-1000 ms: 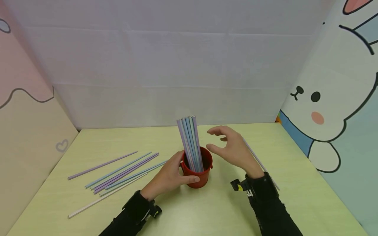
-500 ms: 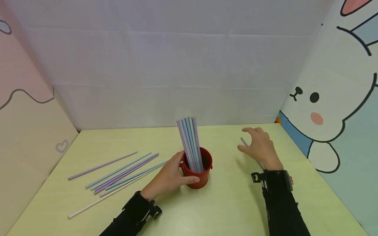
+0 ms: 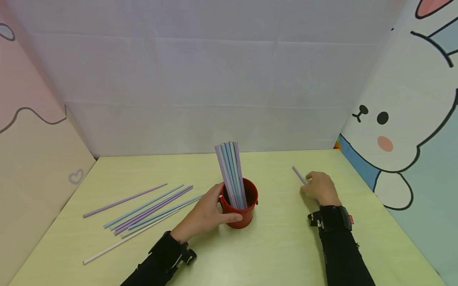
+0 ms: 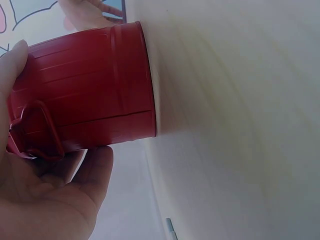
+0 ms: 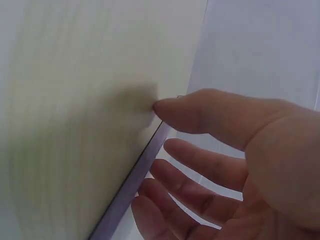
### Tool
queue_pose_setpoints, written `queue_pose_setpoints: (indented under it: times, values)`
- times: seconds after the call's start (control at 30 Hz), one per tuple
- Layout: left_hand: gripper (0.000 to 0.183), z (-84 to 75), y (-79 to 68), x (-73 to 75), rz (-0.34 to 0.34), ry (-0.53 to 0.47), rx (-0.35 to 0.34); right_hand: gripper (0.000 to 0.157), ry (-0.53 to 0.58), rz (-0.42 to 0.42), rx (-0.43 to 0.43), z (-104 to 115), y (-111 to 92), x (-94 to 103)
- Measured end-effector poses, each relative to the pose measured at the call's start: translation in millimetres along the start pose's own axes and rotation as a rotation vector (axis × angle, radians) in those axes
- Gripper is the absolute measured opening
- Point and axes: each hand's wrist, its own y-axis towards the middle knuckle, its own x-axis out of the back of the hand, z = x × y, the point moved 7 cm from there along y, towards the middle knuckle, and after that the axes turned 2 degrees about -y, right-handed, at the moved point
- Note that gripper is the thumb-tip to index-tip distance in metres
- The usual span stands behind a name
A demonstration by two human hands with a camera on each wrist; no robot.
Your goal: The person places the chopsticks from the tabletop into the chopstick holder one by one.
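Observation:
A small red bucket (image 3: 247, 216) stands on the table, holding an upright bundle of purple, blue and pale straws (image 3: 230, 174) that leans slightly left. My left hand (image 3: 207, 214) grips the bucket from its left side, thumb across the front. In the left wrist view the bucket's ribbed wall (image 4: 90, 82) and a wire loop show beside the palm. Over at the right, my right hand (image 3: 320, 188) is down at a single purple straw (image 3: 298, 174) on the table. Its thumb and curled fingers (image 5: 185, 182) lie on either side of that straw in the right wrist view.
Several loose purple, blue and white straws (image 3: 154, 210) lie slantwise on the table left of the bucket. A white sheet (image 3: 222, 79) rises behind the table (image 3: 264, 262). Printed panels stand at both sides, the right one showing a cartoon face (image 3: 393, 131).
My right hand has moved from beside the bucket rightward, then down onto the single purple straw, its fingers drawing in. The left hand and bucket stay where they were.

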Motion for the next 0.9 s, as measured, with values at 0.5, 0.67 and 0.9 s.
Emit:
queue_pose_setpoints:
  times: [0.5, 0.67, 0.9]
  values:
    - [0.084, 0.8, 0.7, -0.3, 0.005, -0.004, 0.002, 0.018, 0.049, -0.085, -0.037, 1.1, -1.8, 1.0]
    - [0.085, 0.3, 0.2, -0.6, 0.006, -0.006, 0.013, 0.016, 0.067, -0.129, 0.040, 10.6, -3.1, 9.8]
    - [0.084, -0.8, 0.3, -0.3, 0.003, -0.008, 0.012, 0.017, 0.151, -0.245, 0.157, 42.7, -9.2, 43.7]
